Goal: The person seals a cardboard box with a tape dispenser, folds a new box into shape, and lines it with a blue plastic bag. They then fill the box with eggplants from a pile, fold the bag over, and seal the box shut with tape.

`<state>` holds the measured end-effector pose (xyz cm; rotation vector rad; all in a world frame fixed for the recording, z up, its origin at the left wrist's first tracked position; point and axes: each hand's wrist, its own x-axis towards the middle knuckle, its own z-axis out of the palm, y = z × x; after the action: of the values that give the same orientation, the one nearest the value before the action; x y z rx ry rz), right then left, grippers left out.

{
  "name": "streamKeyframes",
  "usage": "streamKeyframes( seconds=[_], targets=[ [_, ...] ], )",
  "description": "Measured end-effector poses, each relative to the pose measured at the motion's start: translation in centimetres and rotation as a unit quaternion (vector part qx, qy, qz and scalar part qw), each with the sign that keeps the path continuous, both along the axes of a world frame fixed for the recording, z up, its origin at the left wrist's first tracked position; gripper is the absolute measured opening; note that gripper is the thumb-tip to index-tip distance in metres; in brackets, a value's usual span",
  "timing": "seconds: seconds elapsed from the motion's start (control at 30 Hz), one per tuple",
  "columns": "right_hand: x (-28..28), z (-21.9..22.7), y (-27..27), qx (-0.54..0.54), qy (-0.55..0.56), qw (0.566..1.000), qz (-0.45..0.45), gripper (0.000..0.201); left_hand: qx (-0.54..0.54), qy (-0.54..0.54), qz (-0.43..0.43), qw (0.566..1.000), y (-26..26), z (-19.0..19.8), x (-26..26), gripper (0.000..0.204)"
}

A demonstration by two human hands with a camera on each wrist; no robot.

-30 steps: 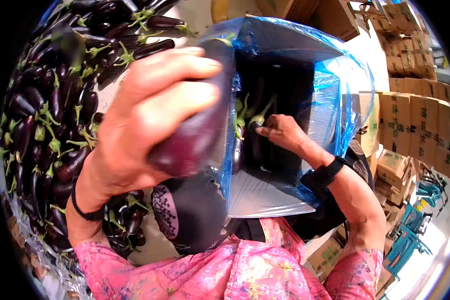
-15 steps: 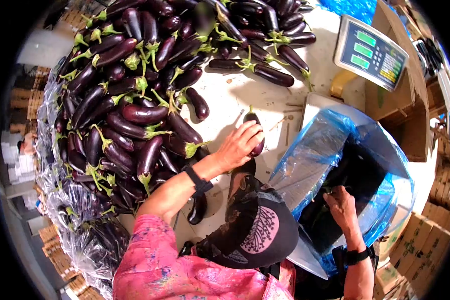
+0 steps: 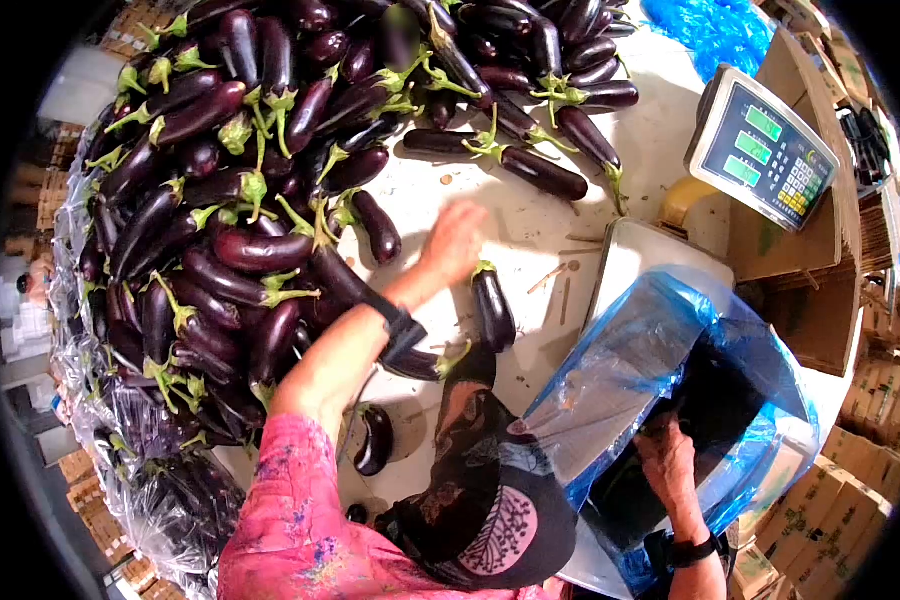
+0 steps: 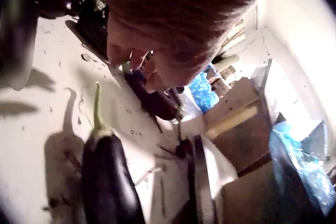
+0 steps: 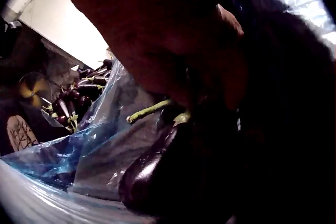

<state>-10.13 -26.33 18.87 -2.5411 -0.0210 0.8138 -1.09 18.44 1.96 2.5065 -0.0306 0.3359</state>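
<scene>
My left hand [image 3: 455, 240] is over the white table, blurred, with loosely bent fingers and nothing visible in its hold. Just beside it lies a dark purple eggplant [image 3: 492, 308], whose green stem [image 4: 98, 108] points away in the left wrist view. Inside the box lined with blue plastic [image 3: 610, 390], my right hand [image 3: 670, 462] reaches down. From the right wrist, a glossy eggplant [image 5: 149, 169] shows with its stem [image 5: 149, 111] right under the fingers. Deep shadow covers those fingertips, so I cannot tell whether they grip it.
A large heap of eggplants [image 3: 260, 250] covers the table's left and back. A scale display [image 3: 765, 150] stands behind the box, before an open cardboard box [image 3: 800, 260]. Blue plastic film [image 3: 710, 30] lies at the back. A capped head [image 3: 510, 530] is close in front.
My left hand has let go of an eggplant on the table and moved back and left from it. The right hand stays inside the lined box. The head view has swung left.
</scene>
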Motion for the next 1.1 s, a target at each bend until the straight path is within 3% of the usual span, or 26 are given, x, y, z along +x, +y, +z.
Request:
streamKeyframes(
  seconds=[0.07, 0.1, 0.13, 0.2, 0.37, 0.43, 0.5, 0.53, 0.57, 0.67, 0.7, 0.73, 0.77, 0.83, 0.87, 0.9, 1.03, 1.07, 1.1],
  targets=[
    [-0.1, -0.4, -0.5, -0.01, 0.026, 1.0, 0.001, 0.037, 0.049, -0.014, 0.015, 0.999, 3.3, -1.4, 4.1, 0.054],
    [-0.1, 0.1, -0.1, 0.04, -0.002, 0.999, 0.003, 0.035, -0.016, -0.014, 0.078, 0.997, 4.7, -3.3, 6.4, 0.055],
    [-0.3, 0.1, -0.2, 0.034, -0.007, 0.999, 0.007, 0.034, 0.066, -0.026, 0.115, 0.991, 6.1, -4.1, 8.3, 0.06],
    [-0.3, 0.2, 0.2, 0.053, 0.007, 0.998, -0.031, 0.03, 0.105, 0.017, 0.122, 0.987, 8.5, -3.8, 10.5, 0.065],
    [0.4, 0.2, 0.7, 0.026, -0.007, 1.0, -0.006, 0.029, 0.232, 0.182, 0.11, 0.949, 8.9, -3.4, 13.4, 0.081],
    [0.7, 0.7, 1.0, 0.018, 0.019, 0.999, -0.027, 0.03, 0.31, 0.166, 0.12, 0.928, 8.1, -2.9, 14.1, 0.065],
    [0.8, 1.0, 1.0, -0.005, 0.032, 0.999, -0.014, 0.031, 0.321, 0.131, 0.127, 0.929, 7.5, -2.9, 13.5, 0.056],
    [1.0, 1.2, 1.2, -0.012, 0.04, 0.999, -0.01, 0.032, 0.313, 0.098, 0.13, 0.936, 7.3, -2.8, 12.8, 0.041],
    [1.3, 1.4, 1.4, -0.018, 0.046, 0.999, -0.006, 0.032, 0.305, 0.108, 0.133, 0.937, 7.5, -3.3, 12.3, 0.042],
    [1.2, 1.6, 0.9, -0.001, 0.042, 0.999, 0.023, 0.032, 0.203, 0.137, 0.111, 0.963, 7.9, -1.9, 9.1, 0.043],
    [1.1, 1.6, 0.8, 0.004, 0.038, 0.999, 0.035, 0.032, 0.128, 0.167, 0.114, 0.971, 7.9, -1.0, 8.2, 0.041],
    [1.2, 2.0, 1.1, -0.023, 0.065, 0.997, 0.031, 0.034, -0.049, 0.232, 0.085, 0.968, 8.1, 1.0, 7.0, 0.038],
    [1.1, 2.2, 1.1, -0.025, 0.062, 0.996, 0.051, 0.034, -0.224, 0.287, 0.056, 0.93, 8.2, 3.2, 5.7, 0.036],
    [1.1, 2.9, 1.3, -0.027, 0.049, 0.994, 0.092, 0.035, -0.457, 0.277, 0.079, 0.842, 7.2, 6.6, 2.7, 0.036],
    [1.5, 4.0, 1.8, -0.042, 0.067, 0.991, 0.107, 0.034, -0.555, 0.264, 0.047, 0.787, 7.2, 7.4, 1.5, 0.035],
    [1.5, 4.5, 2.0, -0.035, 0.057, 0.992, 0.111, 0.033, -0.619, 0.254, 0.039, 0.742, 7.5, 7.8, 0.2, 0.047],
    [1.5, 6.2, 2.9, -0.003, 0.016, 0.992, 0.125, 0.031, -0.796, 0.198, -0.04, 0.571, 1.3, 15.2, -2.5, 0.077],
    [1.4, 6.7, 2.9, 0.011, -0.002, 0.992, 0.126, 0.03, -0.741, 0.221, -0.004, 0.635, 0.7, 15.9, -3.0, 0.08],
    [1.3, 7.2, 2.8, 0.023, -0.018, 0.991, 0.127, 0.03, -0.722, 0.226, -0.025, 0.653, -0.7, 17.5, -3.3, 0.078]
  ],
)
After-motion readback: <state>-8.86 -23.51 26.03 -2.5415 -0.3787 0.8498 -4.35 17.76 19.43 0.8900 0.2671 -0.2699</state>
